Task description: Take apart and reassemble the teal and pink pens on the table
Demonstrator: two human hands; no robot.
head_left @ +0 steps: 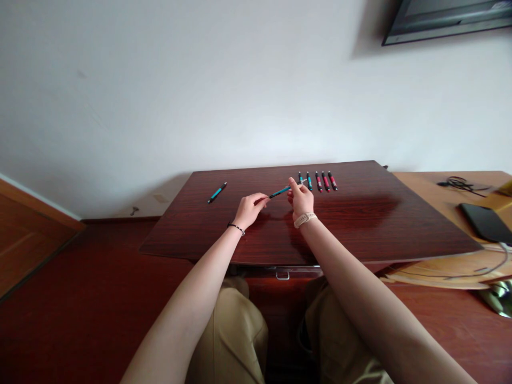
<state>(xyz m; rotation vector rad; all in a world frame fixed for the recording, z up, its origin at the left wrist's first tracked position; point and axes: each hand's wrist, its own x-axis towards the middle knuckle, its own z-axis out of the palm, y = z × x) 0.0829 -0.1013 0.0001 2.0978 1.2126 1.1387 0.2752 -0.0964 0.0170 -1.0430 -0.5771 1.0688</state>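
Between my hands a teal and black pen [281, 191] is held just above the dark wooden table [256, 242], lying nearly level. My left hand [250, 209] pinches its black end between thumb and fingers. At the other end, my right hand [301, 199] has its fingers closed round the pen, with a pale tip showing past the thumb. Right behind that hand stands a row of pens: teal ones [309, 181] on the left, partly covered by my fingers, and red ones [326, 181] on the right. Another teal pen [217, 192] lies slanted at the table's left.
A lighter wooden desk [424, 197] adjoins the table on the right, bearing a black cable [460, 184] and a dark flat device [486, 222]. A screen [452, 21] hangs on the white wall behind. Under the table's front edge is a drawer handle [282, 276].
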